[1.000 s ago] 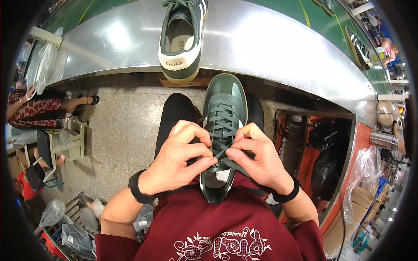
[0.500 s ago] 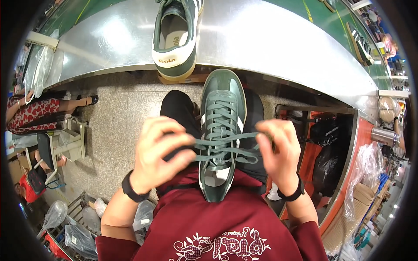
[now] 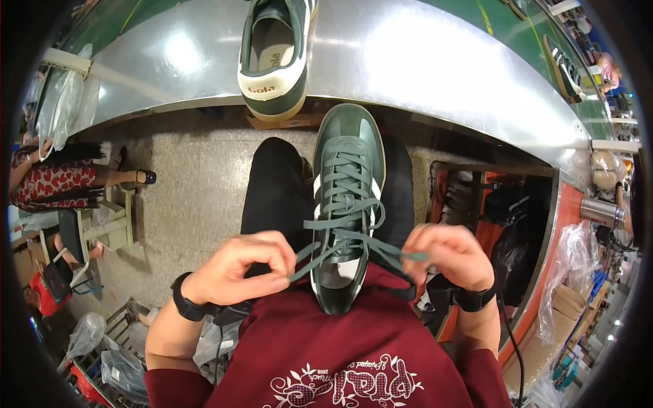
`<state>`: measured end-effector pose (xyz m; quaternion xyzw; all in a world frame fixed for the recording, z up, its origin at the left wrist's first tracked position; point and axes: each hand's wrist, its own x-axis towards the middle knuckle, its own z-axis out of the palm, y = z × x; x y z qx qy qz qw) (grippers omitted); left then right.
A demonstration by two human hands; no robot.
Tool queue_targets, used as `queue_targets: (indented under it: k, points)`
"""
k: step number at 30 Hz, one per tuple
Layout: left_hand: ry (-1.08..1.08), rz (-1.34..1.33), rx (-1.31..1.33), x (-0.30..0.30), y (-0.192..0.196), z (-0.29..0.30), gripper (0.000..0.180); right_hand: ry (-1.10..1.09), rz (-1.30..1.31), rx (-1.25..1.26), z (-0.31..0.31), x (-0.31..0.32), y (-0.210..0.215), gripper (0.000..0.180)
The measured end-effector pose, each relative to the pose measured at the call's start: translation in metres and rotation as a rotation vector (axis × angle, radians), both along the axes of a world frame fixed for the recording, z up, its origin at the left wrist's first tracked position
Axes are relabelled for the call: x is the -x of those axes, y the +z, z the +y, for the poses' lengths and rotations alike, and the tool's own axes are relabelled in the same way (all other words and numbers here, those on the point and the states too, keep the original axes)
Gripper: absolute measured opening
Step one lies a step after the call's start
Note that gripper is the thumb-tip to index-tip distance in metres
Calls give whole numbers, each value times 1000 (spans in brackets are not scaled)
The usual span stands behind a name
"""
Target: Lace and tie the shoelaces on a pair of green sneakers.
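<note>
A dark green sneaker (image 3: 351,121) with white side stripes rests against my lap, toe pointing away and heel against my shirt. Its green shoelace (image 3: 345,222) is threaded up the front, with loops and crossed strands near the tongue. To the left of the shoe, my left hand (image 3: 248,266) pinches one strand between thumb and fingers. My right hand (image 3: 449,255), on the other side, grips the opposite strand, its tip poking out. Both strands are pulled outward from the shoe's opening. A matching sneaker (image 3: 275,88) stands on the metal bench beyond, heel toward me.
A shiny metal bench edge (image 3: 170,81) curves across in front, a green belt (image 3: 462,15) behind it. Another shoe (image 3: 563,68) is at the far right. An orange-framed shelf (image 3: 537,251) with black bags stands at my right. At lower left is a crate (image 3: 122,319) with plastic bags.
Both hands have come down nearer to me and now pull strands outward, low beside the shoe's opening. A loop of lace now lies across the front of the shoe.
</note>
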<state>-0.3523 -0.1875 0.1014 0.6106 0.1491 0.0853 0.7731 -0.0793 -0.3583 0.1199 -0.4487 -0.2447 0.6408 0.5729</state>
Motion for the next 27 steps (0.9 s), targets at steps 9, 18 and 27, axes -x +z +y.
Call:
queue_targets:
  k: [9, 18, 27]
  points:
    - [-120, 221, -694, -17, 2, -15, 27, 488, -497, -122, 11, 8, 8, 15]
    - [-120, 75, -662, -27, 1, -18, 17, -122, -1103, 203, 26, 20, -23, 17]
    - [-92, 266, -531, -30, 10, -18, 22, 302, -899, -156, 26, 16, -20, 28]
